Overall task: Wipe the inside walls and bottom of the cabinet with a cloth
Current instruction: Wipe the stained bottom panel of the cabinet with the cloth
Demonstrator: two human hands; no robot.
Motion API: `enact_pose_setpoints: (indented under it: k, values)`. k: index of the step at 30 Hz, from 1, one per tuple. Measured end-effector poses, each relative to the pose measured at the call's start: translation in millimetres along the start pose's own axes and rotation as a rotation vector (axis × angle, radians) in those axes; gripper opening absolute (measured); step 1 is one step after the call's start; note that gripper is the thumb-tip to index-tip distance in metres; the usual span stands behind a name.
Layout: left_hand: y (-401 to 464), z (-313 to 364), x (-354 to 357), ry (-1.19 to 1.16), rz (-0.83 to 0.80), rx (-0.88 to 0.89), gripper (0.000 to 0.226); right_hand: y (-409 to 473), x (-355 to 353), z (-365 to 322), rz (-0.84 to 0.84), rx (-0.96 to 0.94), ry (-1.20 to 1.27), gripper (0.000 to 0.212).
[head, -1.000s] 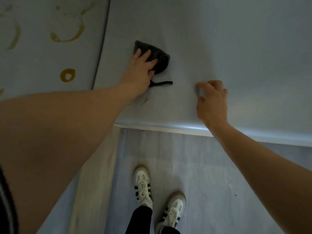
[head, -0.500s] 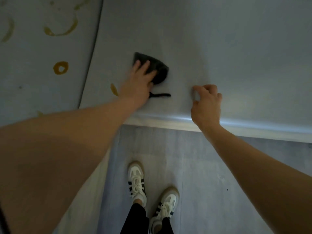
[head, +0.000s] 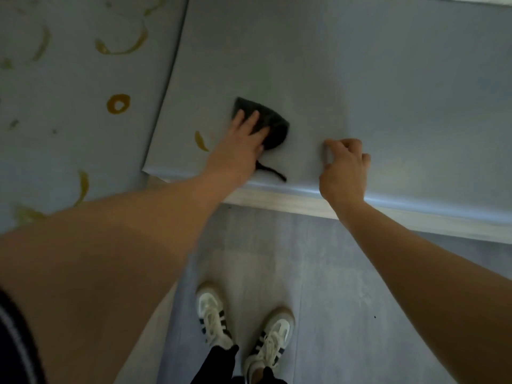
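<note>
Cloth (head: pixel 273 126), dark and bunched, lies flat on the cabinet bottom (head: pixel 360 79) under the straight, pressing fingers of the left hand (head: pixel 238 151), its bulk ahead and right of the fingertips, a loop trailing toward the front edge (head: pixel 277 187). A yellow smear (head: pixel 201 141) sits just left of that hand, before the stained side wall (head: pixel 69 106). Right hand (head: pixel 343 169), fingers curled and holding nothing, braces near the edge. Open surface stretches ahead and right.

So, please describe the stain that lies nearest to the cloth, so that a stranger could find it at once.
Start at the grey cabinet bottom, where the left hand presses the dark cloth. Just left of that hand lies a short curved yellow-brown streak. It alone is on this panel; the ring-shaped stain and the others mark the left wall.
</note>
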State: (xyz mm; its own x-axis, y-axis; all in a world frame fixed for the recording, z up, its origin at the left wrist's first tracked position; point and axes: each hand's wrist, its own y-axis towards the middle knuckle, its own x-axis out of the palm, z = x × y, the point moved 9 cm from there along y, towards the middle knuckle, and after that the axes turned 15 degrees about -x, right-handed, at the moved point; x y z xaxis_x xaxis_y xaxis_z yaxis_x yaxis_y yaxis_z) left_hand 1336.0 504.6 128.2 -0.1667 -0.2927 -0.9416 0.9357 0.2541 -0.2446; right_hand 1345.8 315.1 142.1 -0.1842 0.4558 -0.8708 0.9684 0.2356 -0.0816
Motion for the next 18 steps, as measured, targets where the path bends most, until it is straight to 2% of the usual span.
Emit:
enact_pose_setpoints:
  k: [2, 4, 7, 9, 13, 16, 18]
  values:
    - [15, -30, -9, -0.006, 0.028, -0.154, 0.044, 0, 0, 0, 0.015, 0.001, 0.004, 0.056]
    - [12, -35, -10, -0.040, 0.074, -0.222, 0.044, -2, 1, -1, 0.029, 0.003, 0.011, 0.059]
    - [-14, -17, -3, -0.107, 0.151, -0.202, 0.045, -5, 2, -3, 0.051, 0.008, -0.014, 0.058]
    - [-39, -10, 9, -0.155, 0.117, -0.159, 0.047, -9, 8, -11, 0.040, 0.000, -0.021, 0.057]
    - [-51, -4, 14, -0.093, 0.023, -0.005, 0.054, -11, 18, -33, 0.015, -0.051, -0.009, 0.052]
    - [-14, -16, 4, -0.065, -0.027, -0.064, 0.045, -11, 19, -47, 0.036, -0.056, 0.028, 0.054]
    - [2, -19, -2, -0.034, -0.039, -0.108, 0.045, -7, 14, -59, 0.114, -0.084, 0.090, 0.055]
